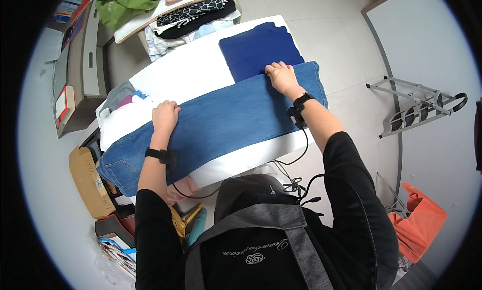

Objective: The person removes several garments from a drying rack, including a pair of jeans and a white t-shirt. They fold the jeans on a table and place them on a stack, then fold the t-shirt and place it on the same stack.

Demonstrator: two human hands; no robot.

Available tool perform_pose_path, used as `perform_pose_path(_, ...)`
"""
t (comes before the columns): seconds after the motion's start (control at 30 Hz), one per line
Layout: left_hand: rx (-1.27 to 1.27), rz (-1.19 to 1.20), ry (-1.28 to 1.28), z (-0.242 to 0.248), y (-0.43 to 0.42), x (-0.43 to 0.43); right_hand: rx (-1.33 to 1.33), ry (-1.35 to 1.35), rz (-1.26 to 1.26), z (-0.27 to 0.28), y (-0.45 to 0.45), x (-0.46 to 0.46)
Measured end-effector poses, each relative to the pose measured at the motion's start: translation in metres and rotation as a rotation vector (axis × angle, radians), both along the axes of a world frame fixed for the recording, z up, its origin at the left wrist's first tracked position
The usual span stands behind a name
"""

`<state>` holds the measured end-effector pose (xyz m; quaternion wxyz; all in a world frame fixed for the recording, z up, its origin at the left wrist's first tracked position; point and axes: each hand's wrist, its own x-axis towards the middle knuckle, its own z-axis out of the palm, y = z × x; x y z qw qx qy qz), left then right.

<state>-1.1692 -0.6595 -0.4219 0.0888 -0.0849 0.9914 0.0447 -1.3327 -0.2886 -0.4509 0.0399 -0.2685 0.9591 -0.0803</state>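
Observation:
A pair of blue jeans lies lengthwise across a white table, legs together, with a back pocket showing at the left end. The waist end hangs past the table's left side. My left hand grips the far edge of the denim near the upper leg. Further right, my right hand has its fingers curled over the same far edge near the hems. A folded navy blue garment lies flat just beyond my right hand, its near side meeting the jeans.
Grey, purple and white clothes lie at the table's left end. Behind are folded clothes and a green garment. A cardboard box stands at left, a folding stepladder at right. Cables hang near my lap.

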Motion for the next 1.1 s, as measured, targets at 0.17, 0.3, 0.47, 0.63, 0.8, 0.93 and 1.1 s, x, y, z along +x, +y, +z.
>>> perform_pose_path(0.17,-0.038,-0.249,0.543,-0.004,0.057,0.025,-0.228,0.157,-0.143,-0.014,0.069,-0.009)
perform_pose_path(0.3,0.304,-0.465,0.289,-0.025,0.121,0.064,-0.279,-0.043,-0.561,-0.03,0.166,0.0)
perform_pose_path(0.47,0.189,-0.559,0.042,-0.04,0.146,0.091,-0.443,-0.547,-0.728,-0.045,0.237,0.048)
perform_pose_path(0.63,0.29,-0.518,-0.046,-0.038,0.157,0.09,-0.423,-0.478,-0.662,-0.053,0.231,0.073)
perform_pose_path(0.8,0.16,-0.513,-0.066,-0.05,0.189,0.085,-0.506,-0.242,-0.53,-0.045,0.238,0.081)
perform_pose_path(0.93,0.259,-0.445,-0.03,-0.053,0.193,0.09,-0.666,-0.558,-0.659,-0.049,0.255,0.091)
perform_pose_path(1.1,0.486,-0.254,0.197,-0.053,0.19,0.068,-0.725,-0.556,-0.761,-0.074,0.251,0.096)
